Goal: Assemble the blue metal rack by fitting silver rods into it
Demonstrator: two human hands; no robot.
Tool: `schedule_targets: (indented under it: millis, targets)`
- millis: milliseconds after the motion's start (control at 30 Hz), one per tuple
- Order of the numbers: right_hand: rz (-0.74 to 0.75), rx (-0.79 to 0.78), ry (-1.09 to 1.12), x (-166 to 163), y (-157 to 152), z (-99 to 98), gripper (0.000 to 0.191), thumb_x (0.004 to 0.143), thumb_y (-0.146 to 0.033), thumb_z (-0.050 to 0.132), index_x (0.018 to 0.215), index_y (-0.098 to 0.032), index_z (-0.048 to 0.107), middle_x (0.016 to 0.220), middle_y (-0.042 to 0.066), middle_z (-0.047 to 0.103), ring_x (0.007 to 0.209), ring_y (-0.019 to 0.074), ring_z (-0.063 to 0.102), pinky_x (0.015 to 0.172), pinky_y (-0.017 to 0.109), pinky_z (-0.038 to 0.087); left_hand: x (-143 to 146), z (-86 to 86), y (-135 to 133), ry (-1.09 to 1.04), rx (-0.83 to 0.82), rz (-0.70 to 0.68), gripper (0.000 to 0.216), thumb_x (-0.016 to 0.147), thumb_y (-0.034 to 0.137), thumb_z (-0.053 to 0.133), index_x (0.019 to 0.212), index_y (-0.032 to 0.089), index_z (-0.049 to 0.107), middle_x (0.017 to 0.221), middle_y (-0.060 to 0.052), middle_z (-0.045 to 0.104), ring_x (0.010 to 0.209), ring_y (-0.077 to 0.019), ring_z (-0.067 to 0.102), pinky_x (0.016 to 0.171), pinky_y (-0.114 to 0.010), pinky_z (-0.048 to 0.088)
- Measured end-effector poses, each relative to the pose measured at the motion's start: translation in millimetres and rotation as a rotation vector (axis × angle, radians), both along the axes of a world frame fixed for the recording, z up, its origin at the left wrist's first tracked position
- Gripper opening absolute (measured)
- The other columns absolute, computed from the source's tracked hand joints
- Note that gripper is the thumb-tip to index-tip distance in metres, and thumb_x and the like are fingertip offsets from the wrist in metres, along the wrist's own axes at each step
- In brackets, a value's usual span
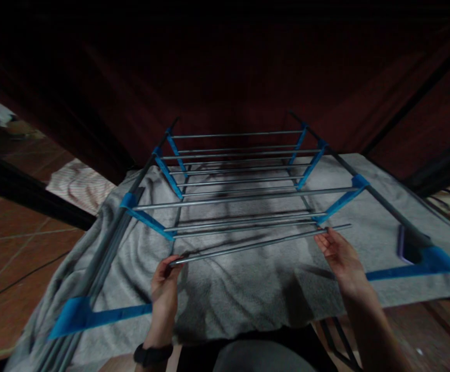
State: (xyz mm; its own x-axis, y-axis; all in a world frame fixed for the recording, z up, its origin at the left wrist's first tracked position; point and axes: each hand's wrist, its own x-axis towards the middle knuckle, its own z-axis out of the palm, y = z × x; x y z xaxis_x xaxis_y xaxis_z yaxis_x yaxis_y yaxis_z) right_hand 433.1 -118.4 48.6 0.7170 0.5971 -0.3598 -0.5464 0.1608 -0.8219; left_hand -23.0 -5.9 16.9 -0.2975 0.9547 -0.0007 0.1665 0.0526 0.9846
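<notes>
A thin grey metal rod (255,246) slants across in front of me, its right end higher in the picture. My left hand (165,281) is closed on the rod near its left end. My right hand (337,250) pinches it a little short of the right end, which sticks out past the fingers. Beyond the rod stands a rack frame of grey side tubes (388,207) with blue plastic brackets (149,222) and several crossbars (244,197). The nearest blue brackets (414,269) lie to either side of my hands, with no crossbar seen between them.
Loose grey rods (106,268) lie in a bundle under the left side tube. A phone-like dark object (408,245) rests by the right tube. Everything sits on a grey blanket (255,305). Dark red curtain-like fabric (228,77) hangs behind; tiled floor (31,258) shows at left.
</notes>
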Motion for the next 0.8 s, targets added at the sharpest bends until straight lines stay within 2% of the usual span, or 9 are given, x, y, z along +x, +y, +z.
schedule_targets:
  millis: [100, 167, 333, 500, 600, 800]
  targets:
    - [0.026, 0.037, -0.028, -6.3, 3.8, 7.3, 0.021, 0.069, -0.025, 0.085, 0.074, -0.024, 0.064, 0.075, -0.001, 0.07, 0.071, 0.0146, 0.068, 0.081, 0.033, 0.061, -2.1, 2.3, 3.0, -0.298, -0.025, 0.086, 0.029, 0.062, 0.031, 0.076, 0.087, 0.021, 0.068, 0.082, -0.001, 0.073, 0.08, -0.0197, 0.071, 0.081, -0.039, 0.058]
    - [0.04, 0.058, -0.061, -10.0, 7.3, 11.6, 0.024, 0.067, -0.028, 0.087, 0.073, -0.025, 0.064, 0.077, -0.001, 0.071, 0.074, 0.0156, 0.068, 0.083, 0.035, 0.061, -4.6, 2.0, 6.9, -0.376, -0.044, 0.118, 0.025, 0.061, 0.027, 0.075, 0.084, 0.021, 0.067, 0.078, 0.001, 0.072, 0.079, -0.0197, 0.071, 0.082, -0.04, 0.059]
    - [0.07, 0.082, -0.105, -14.7, 15.0, 19.9, 0.025, 0.067, -0.034, 0.087, 0.076, -0.025, 0.065, 0.082, -0.002, 0.072, 0.078, 0.0161, 0.069, 0.086, 0.035, 0.06, -9.2, -2.0, 11.8, -0.45, -0.059, 0.133, 0.023, 0.06, 0.018, 0.073, 0.082, 0.023, 0.067, 0.076, 0.004, 0.073, 0.08, -0.0196, 0.072, 0.085, -0.041, 0.059]
    - [0.075, 0.097, -0.085, -13.2, 17.4, 22.0, 0.025, 0.068, -0.035, 0.087, 0.077, -0.025, 0.065, 0.084, -0.002, 0.073, 0.078, 0.0155, 0.069, 0.085, 0.033, 0.059, -8.0, -7.9, 10.1, -0.491, -0.118, 0.168, 0.015, 0.067, 0.022, 0.072, 0.081, 0.023, 0.065, 0.073, 0.003, 0.072, 0.075, -0.0181, 0.071, 0.081, -0.039, 0.06]
    - [0.059, 0.1, -0.049, -11.2, 15.9, 17.4, 0.025, 0.068, -0.034, 0.088, 0.076, -0.025, 0.066, 0.078, -0.003, 0.072, 0.072, 0.0141, 0.068, 0.082, 0.032, 0.06, -3.9, -10.6, 8.7, -0.479, -0.154, 0.121, 0.016, 0.068, 0.026, 0.072, 0.082, 0.022, 0.064, 0.075, 0.001, 0.073, 0.077, -0.0193, 0.072, 0.079, -0.039, 0.061]
    - [0.017, 0.054, 0.007, -6.4, 8.3, -2.1, 0.026, 0.066, -0.032, 0.088, 0.074, -0.025, 0.065, 0.069, -0.003, 0.07, 0.064, 0.0144, 0.067, 0.076, 0.032, 0.062, 4.9, -8.1, 8.0, -0.522, -0.222, 0.168, 0.011, 0.073, 0.022, 0.068, 0.082, 0.022, 0.063, 0.074, 0.001, 0.072, 0.075, -0.0173, 0.071, 0.078, -0.037, 0.06]
